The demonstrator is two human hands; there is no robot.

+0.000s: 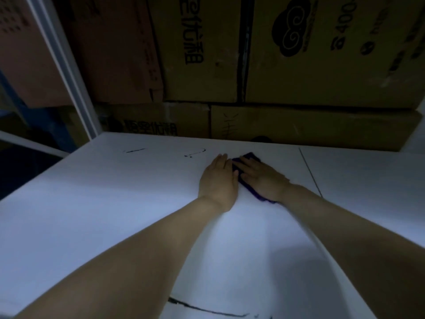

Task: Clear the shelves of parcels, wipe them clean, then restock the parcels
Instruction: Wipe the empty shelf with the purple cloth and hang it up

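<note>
White shelf point(115, 203): right hand point(262, 178) presses flat on purple cloth point(249, 157), left hand point(218, 180) flat alongside.

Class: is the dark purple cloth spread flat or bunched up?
Flat: the dark purple cloth lies thin beneath the right hand on the white shelf.

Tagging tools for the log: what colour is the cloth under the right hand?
Dark purple cloth, pressed flat by the right hand; seen in the head view.
</note>
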